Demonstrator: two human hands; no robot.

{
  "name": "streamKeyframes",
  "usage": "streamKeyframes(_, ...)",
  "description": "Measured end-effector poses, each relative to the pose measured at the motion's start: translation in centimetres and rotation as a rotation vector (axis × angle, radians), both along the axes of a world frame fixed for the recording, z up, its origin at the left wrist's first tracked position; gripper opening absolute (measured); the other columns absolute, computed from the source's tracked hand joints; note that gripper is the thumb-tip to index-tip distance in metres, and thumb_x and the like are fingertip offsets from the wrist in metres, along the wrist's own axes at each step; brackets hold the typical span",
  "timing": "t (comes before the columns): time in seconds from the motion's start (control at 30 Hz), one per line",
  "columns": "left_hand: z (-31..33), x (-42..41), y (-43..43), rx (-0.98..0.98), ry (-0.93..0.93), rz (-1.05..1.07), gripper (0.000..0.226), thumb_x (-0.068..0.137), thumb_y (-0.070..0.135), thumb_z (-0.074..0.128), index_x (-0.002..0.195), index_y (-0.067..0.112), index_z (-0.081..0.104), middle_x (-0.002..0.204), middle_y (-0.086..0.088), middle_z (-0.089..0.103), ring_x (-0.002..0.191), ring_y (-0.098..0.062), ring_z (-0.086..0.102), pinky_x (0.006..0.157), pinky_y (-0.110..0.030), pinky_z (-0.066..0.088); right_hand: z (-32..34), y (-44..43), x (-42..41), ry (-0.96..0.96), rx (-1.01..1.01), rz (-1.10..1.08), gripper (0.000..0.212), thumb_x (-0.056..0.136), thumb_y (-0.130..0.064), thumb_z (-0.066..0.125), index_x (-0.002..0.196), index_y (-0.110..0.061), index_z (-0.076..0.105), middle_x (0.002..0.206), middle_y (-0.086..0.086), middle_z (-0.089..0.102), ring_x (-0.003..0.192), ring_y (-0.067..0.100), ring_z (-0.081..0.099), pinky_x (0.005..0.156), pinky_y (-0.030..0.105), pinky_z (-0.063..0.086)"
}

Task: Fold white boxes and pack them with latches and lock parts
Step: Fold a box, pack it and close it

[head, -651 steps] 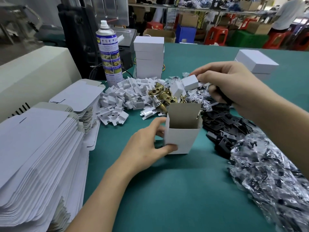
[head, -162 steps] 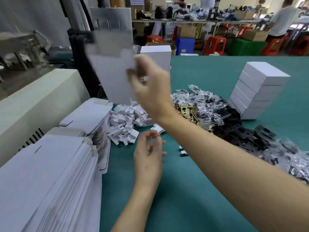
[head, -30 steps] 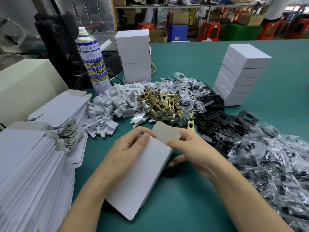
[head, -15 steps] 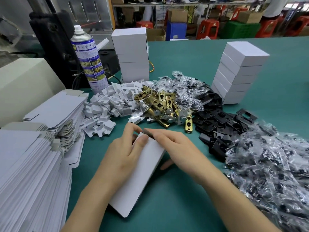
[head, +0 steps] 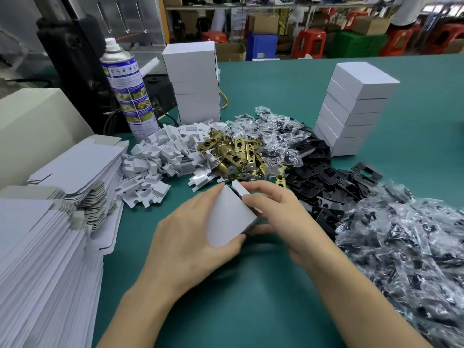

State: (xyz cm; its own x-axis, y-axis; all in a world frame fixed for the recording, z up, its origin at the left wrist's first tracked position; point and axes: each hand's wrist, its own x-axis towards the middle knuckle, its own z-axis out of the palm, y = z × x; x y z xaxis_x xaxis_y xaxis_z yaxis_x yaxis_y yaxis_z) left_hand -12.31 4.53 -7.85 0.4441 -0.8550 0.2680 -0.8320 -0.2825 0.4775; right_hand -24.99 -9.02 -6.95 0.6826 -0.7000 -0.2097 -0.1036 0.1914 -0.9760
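Observation:
A half-formed white box [head: 229,217] stands tilted between my hands at the middle of the green table [head: 251,310]. My left hand [head: 190,237] grips its left side, thumb under the lower edge. My right hand [head: 278,217] holds its right side, with fingers on the top flap. Just beyond lie brass latches [head: 233,156], white card inserts [head: 160,156], black strike plates [head: 324,182] and bagged lock parts [head: 411,247].
Flat box blanks [head: 42,247] are stacked high at the left. Folded white boxes stand in two stacks, one at the back [head: 194,81] and one at the right [head: 351,109]. A spray can [head: 128,89] and a black machine [head: 75,61] stand at the back left.
The flat blank has been opened up into a box shape and raised on end. Both hands have closed in around it.

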Motion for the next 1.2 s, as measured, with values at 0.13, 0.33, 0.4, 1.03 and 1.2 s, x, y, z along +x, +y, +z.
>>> streamKeyframes(0.13,0.4,-0.2,0.2,-0.03,0.012,-0.008,0.089,0.067,0.068,0.061,0.15,0.039,0.049,0.141,0.022,0.061,0.123,-0.001,0.052,0.089,-0.024,0.044,0.1,-0.2,-0.2,-0.022,-0.005,-0.01,0.027,0.095,-0.008,0.063,0.099,-0.028,0.081,0.089,-0.001,0.078,0.082,0.019,0.072,0.079,0.047,0.065)
streamKeyframes(0.33,0.6,0.0,0.2,-0.032,-0.024,0.003,0.089,0.069,0.065,0.061,0.152,0.036,0.05,0.143,0.019,0.062,0.123,-0.002,0.054,0.091,-0.03,0.05,-0.1,0.4,-0.1,-0.021,-0.051,0.0,0.024,0.1,-0.022,0.064,0.114,-0.035,0.078,0.103,-0.006,0.078,0.096,0.015,0.072,0.084,0.048,0.063)
streamKeyframes(0.4,0.6,0.0,0.2,-0.037,-0.04,0.016,0.088,0.069,0.064,0.062,0.152,0.035,0.05,0.143,0.017,0.063,0.122,-0.003,0.055,0.09,-0.031,0.051,-0.3,0.7,0.2,-0.014,-0.092,-0.016,0.025,0.101,-0.025,0.062,0.118,-0.036,0.077,0.106,-0.011,0.078,0.106,0.018,0.071,0.085,0.051,0.063)
streamKeyframes(1.03,0.5,-0.9,-0.1,-0.051,-0.104,0.03,0.09,0.072,0.065,0.054,0.154,0.026,0.053,0.151,0.013,0.059,0.13,-0.011,0.062,0.09,-0.035,0.057,-0.2,0.9,0.3,0.123,-0.38,-0.051,0.045,0.095,-0.009,0.049,0.119,-0.036,0.077,0.11,-0.024,0.075,0.107,0.001,0.068,0.096,0.04,0.057)
streamKeyframes(1.2,0.3,-0.6,-0.2,-0.057,-0.131,0.057,0.087,0.073,0.057,0.07,0.152,0.024,0.055,0.15,0.012,0.06,0.127,-0.01,0.06,0.085,-0.036,0.059,-0.4,1.6,0.9,0.061,-0.289,-0.004,0.041,0.098,-0.027,0.049,0.134,-0.029,0.069,0.132,-0.022,0.067,0.127,-0.005,0.057,0.115,0.033,0.042)
